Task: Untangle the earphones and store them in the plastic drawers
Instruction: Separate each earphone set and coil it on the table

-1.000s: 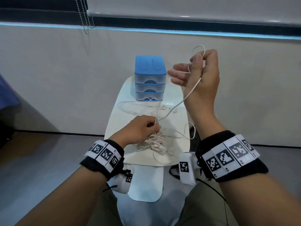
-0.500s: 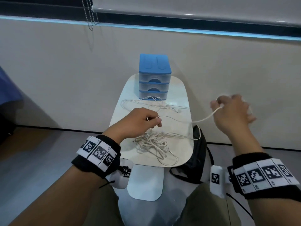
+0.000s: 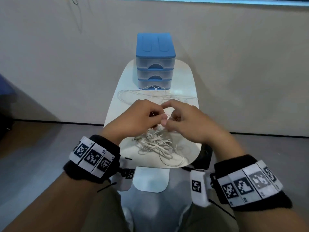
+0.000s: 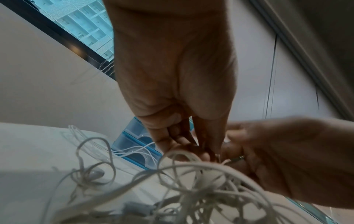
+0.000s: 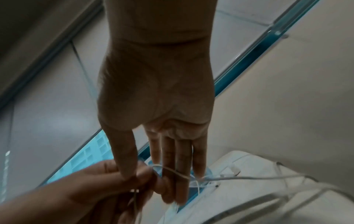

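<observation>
A tangle of white earphone cables (image 3: 157, 144) lies on the near half of the small white table (image 3: 189, 77). More cable (image 3: 133, 96) loops loosely toward the blue-topped plastic drawers (image 3: 155, 64) at the table's far end; all three drawers are closed. Both hands meet just above the tangle. My left hand (image 3: 159, 117) pinches a strand between thumb and fingers (image 4: 201, 153). My right hand (image 3: 169, 120) touches it fingertip to fingertip. A thin cable (image 5: 180, 174) runs across the right hand's fingers, and its thumb presses at the left hand's fingertips (image 5: 134, 174).
A black bag (image 3: 205, 153) sits on the floor under the table's right edge. The table's white base plate (image 3: 150, 180) lies between my knees. A beige wall stands close behind the drawers, and a blind's bead chain (image 3: 74, 0) hangs at the upper left.
My right hand, raised high with a strand and then pulled out to the right, has come back to meet the left hand over the tangle. The left hand stayed near the pile.
</observation>
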Tool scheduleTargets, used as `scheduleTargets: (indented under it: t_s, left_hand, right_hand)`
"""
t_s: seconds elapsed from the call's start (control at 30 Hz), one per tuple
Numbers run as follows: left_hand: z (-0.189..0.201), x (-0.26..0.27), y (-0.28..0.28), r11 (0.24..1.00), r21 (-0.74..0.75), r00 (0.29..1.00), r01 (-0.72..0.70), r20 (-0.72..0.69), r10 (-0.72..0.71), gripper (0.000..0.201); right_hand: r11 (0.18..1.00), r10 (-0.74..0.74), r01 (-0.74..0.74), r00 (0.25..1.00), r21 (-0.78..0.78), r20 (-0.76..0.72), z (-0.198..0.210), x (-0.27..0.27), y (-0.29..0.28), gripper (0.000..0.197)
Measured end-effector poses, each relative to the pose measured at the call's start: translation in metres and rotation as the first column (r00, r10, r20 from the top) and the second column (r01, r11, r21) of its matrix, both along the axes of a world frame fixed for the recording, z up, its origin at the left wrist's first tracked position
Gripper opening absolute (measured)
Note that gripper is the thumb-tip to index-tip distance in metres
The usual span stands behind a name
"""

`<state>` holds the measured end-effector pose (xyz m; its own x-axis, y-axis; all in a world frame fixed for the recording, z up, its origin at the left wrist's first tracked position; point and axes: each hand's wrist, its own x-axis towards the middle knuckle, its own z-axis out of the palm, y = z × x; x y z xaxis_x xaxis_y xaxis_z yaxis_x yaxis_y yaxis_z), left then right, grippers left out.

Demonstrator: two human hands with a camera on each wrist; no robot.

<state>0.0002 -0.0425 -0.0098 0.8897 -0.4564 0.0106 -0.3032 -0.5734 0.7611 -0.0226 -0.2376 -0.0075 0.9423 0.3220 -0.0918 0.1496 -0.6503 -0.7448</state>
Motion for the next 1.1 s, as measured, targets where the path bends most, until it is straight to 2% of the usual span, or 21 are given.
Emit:
scheduleTargets:
  t_s: [0.1, 0.17, 0.27, 0.33, 0.4, 0.43, 0.53, 0.6, 0.7, 0.83, 0.97, 1.1]
  left_hand:
    - [-0.006, -0.008, 0.018, 0.997, -0.076, 0.999, -0.017, -0.050, 0.013, 0.013]
    - [-0.009, -0.011, 0.031, 0.995, -0.073, 0.995, 0.066, -0.076, -0.071, 0.024]
    - [-0.015, -0.016, 0.043, 0.991, -0.002, 0.981, 0.134, -0.141, -0.133, 0.046]
    - [-0.023, -0.020, 0.045, 0.974, 0.118, 0.977, 0.195, -0.107, -0.183, 0.070]
    - [-0.033, -0.022, 0.043, 0.949, 0.206, 0.971, 0.238, -0.050, -0.233, 0.078]
    - [-0.038, -0.021, 0.042, 0.948, 0.216, 0.972, 0.233, -0.008, -0.237, 0.072]
    - [-0.037, -0.012, 0.039, 0.971, 0.187, 0.975, 0.147, 0.141, -0.174, 0.034]
    - [-0.030, -0.008, 0.038, 0.982, 0.145, 0.982, 0.118, 0.129, -0.137, 0.020]
    - [-0.020, -0.007, 0.037, 0.993, 0.036, 0.993, 0.116, 0.023, -0.117, 0.012]
    - [-0.017, -0.004, 0.034, 0.993, -0.103, 0.998, 0.060, -0.030, -0.063, 0.013]
    - [-0.017, 0.000, 0.029, 0.993, -0.116, 0.996, 0.019, -0.085, -0.029, 0.011]
    - [-0.016, 0.003, 0.024, 0.989, -0.144, 0.984, -0.039, -0.175, 0.014, 0.009]
  right_hand:
    - [0.997, -0.057, 0.053, 0.996, 0.060, 0.072, -0.011, 0.007, -0.002, 0.010]
    - [0.990, -0.090, 0.078, 0.991, 0.121, 0.095, -0.017, 0.011, -0.006, 0.008]
    - [0.976, -0.108, 0.103, 0.994, 0.193, 0.017, -0.022, 0.016, -0.008, 0.011]
    - [0.961, -0.115, 0.132, 0.990, 0.243, -0.084, -0.027, 0.016, -0.009, 0.011]
    - [0.951, -0.102, 0.147, 0.979, 0.270, -0.174, -0.037, 0.015, -0.010, 0.013]
    - [0.953, -0.093, 0.142, 0.977, 0.268, -0.190, -0.040, 0.014, -0.011, 0.013]
    - [0.964, -0.098, 0.140, 0.977, 0.226, -0.188, -0.047, 0.018, -0.011, 0.011]
    - [0.965, -0.106, 0.153, 0.971, 0.215, -0.215, -0.049, 0.021, -0.008, 0.010]
    - [0.964, -0.101, 0.157, 0.963, 0.216, -0.250, -0.049, 0.021, -0.001, 0.012]
    - [0.960, -0.028, 0.103, 0.960, 0.260, -0.279, -0.047, 0.020, 0.006, 0.010]
    - [0.939, 0.003, 0.112, 0.943, 0.325, -0.334, -0.044, 0.020, 0.003, 0.014]
    - [0.872, -0.026, 0.213, 0.919, 0.441, -0.393, -0.043, 0.022, -0.005, 0.017]
